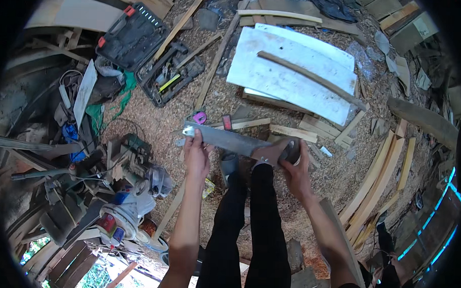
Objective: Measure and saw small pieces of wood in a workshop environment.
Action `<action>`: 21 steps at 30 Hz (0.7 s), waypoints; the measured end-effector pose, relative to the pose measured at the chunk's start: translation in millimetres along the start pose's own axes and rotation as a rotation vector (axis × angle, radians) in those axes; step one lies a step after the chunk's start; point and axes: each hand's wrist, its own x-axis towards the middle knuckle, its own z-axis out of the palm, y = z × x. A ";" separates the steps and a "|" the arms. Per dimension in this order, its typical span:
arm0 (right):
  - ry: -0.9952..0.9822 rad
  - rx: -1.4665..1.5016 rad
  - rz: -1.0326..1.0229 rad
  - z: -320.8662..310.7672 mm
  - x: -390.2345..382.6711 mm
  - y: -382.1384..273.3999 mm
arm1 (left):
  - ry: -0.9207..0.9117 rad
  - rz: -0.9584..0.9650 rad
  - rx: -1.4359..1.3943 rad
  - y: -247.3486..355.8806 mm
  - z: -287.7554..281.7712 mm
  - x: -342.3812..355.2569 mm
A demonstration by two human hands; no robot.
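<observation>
A handsaw (pixel 230 142) lies level across the space in front of my knees, its blade pointing left. My left hand (pixel 195 155) is closed on the blade's tip end, thumb and fingers pinching it. At the other end my right hand (pixel 298 172) wraps round the brown handle (pixel 271 152). Just beyond the blade tip sits a purple tape measure (pixel 199 117). A small red and black object (pixel 226 122) rests by a pale wood strip (pixel 249 124), too small to name.
White panels (pixel 289 59) lie ahead, with a dark wooden strip (pixel 309 75) across them. An open black tool case (pixel 130 36) is far left. Long boards (pixel 374 184) lie at right. Clutter and buckets (pixel 119 216) stand at left. Another person (pixel 388 266) is at lower right.
</observation>
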 end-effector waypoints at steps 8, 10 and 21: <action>0.161 0.348 0.940 108.0 -13.6 38.1 | 0.137 -0.238 -0.034 -99.5 -75.6 19.7; 0.114 0.290 0.978 130.0 -17.8 88.6 | 0.113 -0.244 -0.110 -132.3 -80.4 23.0; -0.081 0.001 0.919 231.3 -6.7 156.2 | 0.381 -0.289 0.148 -261.3 -165.9 101.0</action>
